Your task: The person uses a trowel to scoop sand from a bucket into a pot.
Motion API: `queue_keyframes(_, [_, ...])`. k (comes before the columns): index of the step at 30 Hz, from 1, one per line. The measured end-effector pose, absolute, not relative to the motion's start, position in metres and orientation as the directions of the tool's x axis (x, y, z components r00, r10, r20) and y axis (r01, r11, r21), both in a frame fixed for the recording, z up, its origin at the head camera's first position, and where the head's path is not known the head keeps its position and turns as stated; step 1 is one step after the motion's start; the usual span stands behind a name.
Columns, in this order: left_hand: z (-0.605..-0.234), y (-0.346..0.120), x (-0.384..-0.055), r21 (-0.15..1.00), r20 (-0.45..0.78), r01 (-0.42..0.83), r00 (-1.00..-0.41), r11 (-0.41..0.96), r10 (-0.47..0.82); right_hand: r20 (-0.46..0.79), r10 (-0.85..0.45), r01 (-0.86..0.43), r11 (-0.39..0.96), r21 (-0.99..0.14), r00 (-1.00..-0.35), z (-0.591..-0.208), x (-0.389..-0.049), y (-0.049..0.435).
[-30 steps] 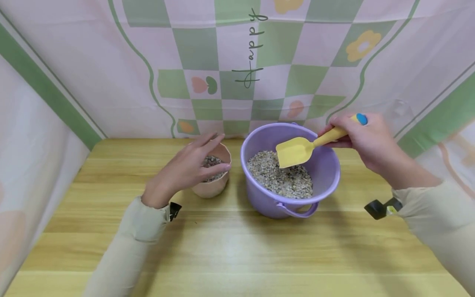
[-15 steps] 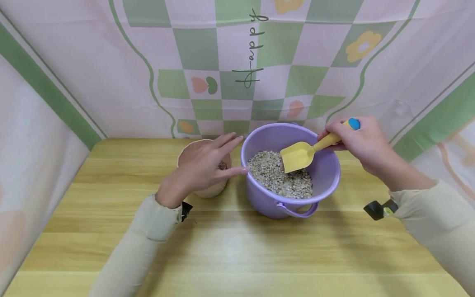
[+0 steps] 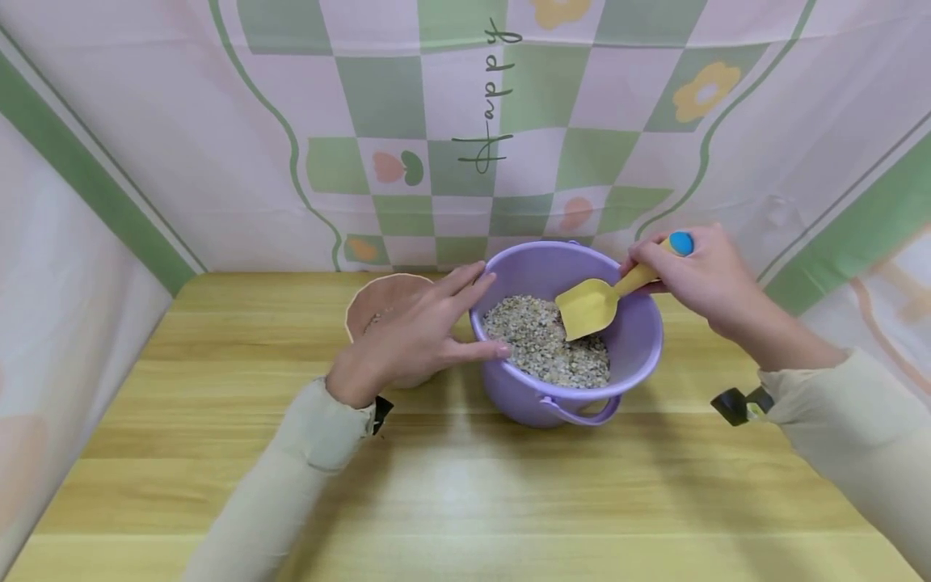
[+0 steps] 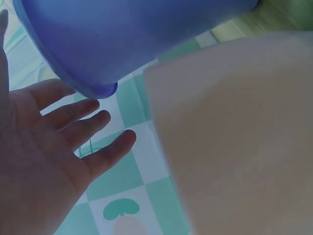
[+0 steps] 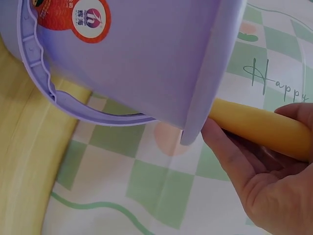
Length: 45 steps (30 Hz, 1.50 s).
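Observation:
A purple bucket (image 3: 512, 398) stands on the table, partly filled with fine grey-beige gravel (image 3: 538, 347). My right hand (image 3: 713, 279) grips the yellow handle of a toy shovel (image 3: 587, 309), whose blade tilts down inside the bucket at the gravel. In the right wrist view, fingers and thumb wrap that yellow handle beside the rim. My left hand (image 3: 414, 331) is at the bucket's left rim, fingers spread and holding nothing; whether the fingertips touch the rim I cannot tell. Beneath this hand sits a pinkish-beige pot (image 3: 374, 301), mostly covered, with some gravel showing inside.
The wooden table (image 3: 465, 501) reaches back to a cloth wall (image 3: 393, 97) with green checks. At the bucket's front hangs its purple carrying handle (image 3: 582, 416). Cloth also borders both sides. A red sticker (image 5: 90, 22) is on the bucket's side.
My left hand has moved right, from over the pot to the bucket's left rim. The shovel has shifted slightly right and down toward the gravel, still in my right hand.

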<state>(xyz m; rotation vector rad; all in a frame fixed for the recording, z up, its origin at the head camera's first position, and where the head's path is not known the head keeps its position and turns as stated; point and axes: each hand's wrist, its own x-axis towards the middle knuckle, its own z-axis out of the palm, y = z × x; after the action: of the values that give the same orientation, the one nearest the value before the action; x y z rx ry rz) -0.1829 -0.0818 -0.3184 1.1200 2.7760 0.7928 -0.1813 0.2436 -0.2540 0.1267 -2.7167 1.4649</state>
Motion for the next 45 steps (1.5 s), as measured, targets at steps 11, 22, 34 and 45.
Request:
queue_keyframes(11, [-0.327, -0.067, -0.182, 0.501, 0.114, 0.591, -0.769, 0.632, 0.628, 0.154, -0.081, -0.169, 0.650, -0.741, -0.985, -0.258, -0.182, 0.236])
queue_keyframes(22, [-0.327, -0.065, -0.182, 0.483, 0.132, 0.610, -0.760, 0.628, 0.637, 0.201, -0.069, -0.184, 0.746, -0.640, -0.977, -0.257, -0.184, 0.228])
queue_keyframes(34, [-0.328, -0.063, -0.187, 0.572, 0.136, 0.593, -0.750, 0.567, 0.647, 0.163, -0.060, -0.150, 0.770, -0.621, -0.985, -0.257, -0.187, 0.225])
queue_keyframes(45, [-0.328, -0.062, -0.186, 0.586, 0.133, 0.586, -0.751, 0.560, 0.646, 0.185, -0.061, -0.166, 0.756, -0.633, -0.981, -0.262, -0.191, 0.219])
